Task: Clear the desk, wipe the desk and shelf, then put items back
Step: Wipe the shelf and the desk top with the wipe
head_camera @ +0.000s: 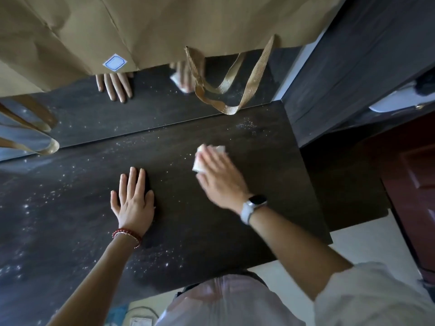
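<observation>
Along the left part of the desk [70, 208] you see the dark wood-grain top scattered with pale specks and dust, thickest toward its left edge and near the front edge. At the far left, a mirror [94, 118] stands along the back edge and doubles the gold ribbon handles of a paper bag.

Your left hand [133, 198] lies flat on the desk near the middle, palm down, fingers straight and close together, holding nothing. A red bead bracelet [127, 235] circles that wrist.

Above, the brown paper bag [164, 27] hangs in front of the mirror, its gold handle [226, 100] dropping to the desk's back edge; a small white label with a blue outline sits on its left face.

Your right hand [217, 172] presses a folded white cloth [202, 158] against the desk toward the right edge, fingers spread flat over it. The hand is blurred. A watch [253, 207] with a pale strap sits on that wrist. More specks lie just beyond the cloth, near the back right corner.
</observation>
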`<state>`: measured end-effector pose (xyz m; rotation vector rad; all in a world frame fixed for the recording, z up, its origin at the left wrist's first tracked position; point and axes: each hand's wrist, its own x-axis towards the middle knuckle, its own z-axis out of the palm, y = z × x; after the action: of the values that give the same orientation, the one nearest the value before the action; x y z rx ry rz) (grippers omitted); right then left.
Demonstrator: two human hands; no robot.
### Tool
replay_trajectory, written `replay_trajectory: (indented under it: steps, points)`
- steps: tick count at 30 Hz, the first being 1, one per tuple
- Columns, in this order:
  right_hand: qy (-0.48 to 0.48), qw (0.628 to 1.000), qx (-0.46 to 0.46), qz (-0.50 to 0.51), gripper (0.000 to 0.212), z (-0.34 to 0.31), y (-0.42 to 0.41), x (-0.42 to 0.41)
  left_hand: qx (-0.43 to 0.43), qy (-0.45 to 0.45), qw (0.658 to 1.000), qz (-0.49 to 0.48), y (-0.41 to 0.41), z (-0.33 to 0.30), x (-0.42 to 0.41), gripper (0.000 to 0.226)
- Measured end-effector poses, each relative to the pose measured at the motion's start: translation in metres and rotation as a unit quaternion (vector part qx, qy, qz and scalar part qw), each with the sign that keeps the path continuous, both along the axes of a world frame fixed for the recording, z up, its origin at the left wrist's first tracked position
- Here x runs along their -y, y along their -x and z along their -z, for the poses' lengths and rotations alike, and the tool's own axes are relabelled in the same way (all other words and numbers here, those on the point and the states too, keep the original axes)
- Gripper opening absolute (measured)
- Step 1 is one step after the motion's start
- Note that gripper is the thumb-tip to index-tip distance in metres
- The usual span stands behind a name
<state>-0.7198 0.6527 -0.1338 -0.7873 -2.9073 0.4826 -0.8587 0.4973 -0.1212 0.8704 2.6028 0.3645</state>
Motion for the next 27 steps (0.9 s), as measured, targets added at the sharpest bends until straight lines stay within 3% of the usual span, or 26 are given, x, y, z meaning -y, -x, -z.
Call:
replay_trajectory:
  steps: [2, 5, 7, 10, 12, 14, 17, 19, 23, 27]
  points:
    - [-0.046, 0.981, 0.011, 0.188, 0.057, 0.008, -0.029, -0.072, -0.003, 0.006, 1.0, 0.004, -0.001, 0.001, -0.001, 0.053]
    - [0.026, 0.923, 0.02, 0.384, 0.054, -0.001, -0.023, -0.113, -0.009, 0.01, 1.0, 0.001, -0.003, 0.0, -0.002, 0.052]
    - [0.029, 0.939, -0.02, 0.343, 0.054, -0.003, 0.014, -0.074, -0.013, 0.014, 1.0, -0.003, -0.003, 0.0, -0.002, 0.052]
    - [0.039, 0.998, -0.039, 0.043, 0.046, -0.001, 0.039, 0.005, -0.013, 0.015, 1.0, -0.007, -0.004, 0.0, -0.003, 0.052]
    - [0.034, 0.998, -0.042, -0.038, 0.035, -0.004, 0.026, -0.009, -0.012, 0.013, 1.0, -0.008, -0.004, 0.0, -0.004, 0.052]
    - [-0.023, 0.997, -0.028, 0.072, 0.031, -0.002, 0.005, -0.054, -0.017, 0.013, 1.0, -0.012, -0.005, 0.0, -0.005, 0.052]
    - [-0.074, 0.942, 0.032, 0.327, 0.042, -0.011, -0.031, -0.111, -0.024, 0.012, 0.999, -0.019, -0.006, 0.0, -0.005, 0.052]
    - [-0.078, 0.935, 0.053, 0.343, 0.048, -0.015, -0.03, -0.11, -0.025, 0.012, 0.999, -0.019, -0.007, 0.001, -0.005, 0.051]
    - [-0.023, 0.955, 0.059, 0.291, 0.058, -0.004, -0.025, -0.08, -0.028, 0.016, 0.999, -0.018, -0.006, 0.002, -0.005, 0.051]
    - [-0.003, 0.952, 0.014, 0.306, 0.057, -0.004, -0.027, -0.112, -0.03, 0.014, 0.999, -0.022, -0.007, 0.002, -0.005, 0.051]
